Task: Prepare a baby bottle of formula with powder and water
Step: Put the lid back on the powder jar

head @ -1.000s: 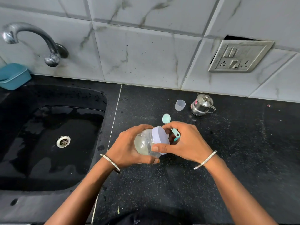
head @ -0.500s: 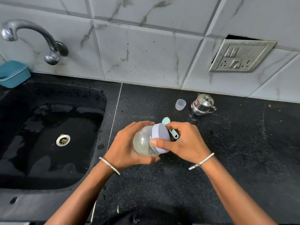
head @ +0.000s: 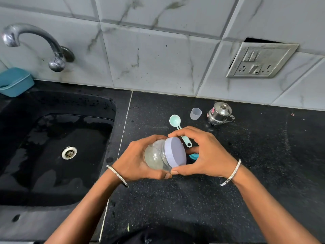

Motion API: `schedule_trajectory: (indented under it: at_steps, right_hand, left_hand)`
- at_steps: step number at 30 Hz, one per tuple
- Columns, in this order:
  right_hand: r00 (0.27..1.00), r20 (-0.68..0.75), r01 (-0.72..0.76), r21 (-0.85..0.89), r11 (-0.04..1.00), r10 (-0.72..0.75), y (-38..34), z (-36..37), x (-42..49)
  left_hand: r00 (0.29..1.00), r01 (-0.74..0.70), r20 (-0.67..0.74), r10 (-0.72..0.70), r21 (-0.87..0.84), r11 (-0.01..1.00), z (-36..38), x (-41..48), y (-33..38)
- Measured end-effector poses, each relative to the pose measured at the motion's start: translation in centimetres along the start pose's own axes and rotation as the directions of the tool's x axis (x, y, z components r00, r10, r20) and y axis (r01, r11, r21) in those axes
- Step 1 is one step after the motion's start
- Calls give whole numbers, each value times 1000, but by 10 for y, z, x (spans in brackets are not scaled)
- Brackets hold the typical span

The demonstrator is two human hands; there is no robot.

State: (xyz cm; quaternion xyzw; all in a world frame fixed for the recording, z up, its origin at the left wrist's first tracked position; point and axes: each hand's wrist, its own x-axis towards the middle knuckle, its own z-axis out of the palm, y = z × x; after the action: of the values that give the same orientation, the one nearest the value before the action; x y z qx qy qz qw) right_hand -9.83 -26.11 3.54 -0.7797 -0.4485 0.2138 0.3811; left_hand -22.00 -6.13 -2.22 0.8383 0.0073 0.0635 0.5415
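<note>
Two hands hold a clear jar (head: pixel 155 158) tilted on its side above the black counter (head: pixel 263 155).
The left hand (head: pixel 135 161) wraps the jar's clouded body, and the right hand's (head: pixel 205 155) fingers (head: pixel 184 132) curl round its lilac lid (head: pixel 175 152). At 12 o'clock from the jar lies a mint scoop (head: pixel 175 120). At 1 o'clock stand a translucent cup (head: pixel 195 113) and a lidded steel pot (head: pixel 219 114), its contents hidden.

A clear round jar (head: pixel 155 158) with a lilac lid (head: pixel 175 152) is tilted on its side, left hand (head: pixel 135 161) gripping its body, right hand (head: pixel 205 154) gripping the lid. Behind it a mint scoop (head: pixel 175 120) lies flat, near an upright clear cup (head: pixel 195 113) and steel pot (head: pixel 219 114).
</note>
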Motion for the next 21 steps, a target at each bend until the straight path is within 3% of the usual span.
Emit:
schedule_trajectory:
  at_steps: [3, 7, 9, 12, 16, 21]
  right_hand:
    - [998, -54, -20, 13, 1000, 21, 0, 4, 1]
    - [995, -93, -39, 15, 999, 40, 2, 4, 2]
    - [995, -83, -48, 36, 998, 51, 1, 2, 2]
    - [999, -35, -25, 47, 999, 26, -2, -1, 1]
    - [995, 80, 48, 64, 997, -53, -6, -9, 1]
    - [980, 170, 94, 50, 994, -101, -5, -14, 2]
  left_hand:
    - [999, -8, -35, 8, 6, 1000, 2, -1, 1]
    - [982, -81, -144, 118, 238, 968, 8, -4, 4]
    - [979, -88, -158, 133, 262, 961, 10, -5, 5]
    - [982, -93, -138, 126, 223, 970, 5, -5, 8]
    - [1000, 2, 11, -2, 6, 1000, -5, -2, 8]
    - [987, 87, 143, -72, -107, 990, -9, 1, 4]
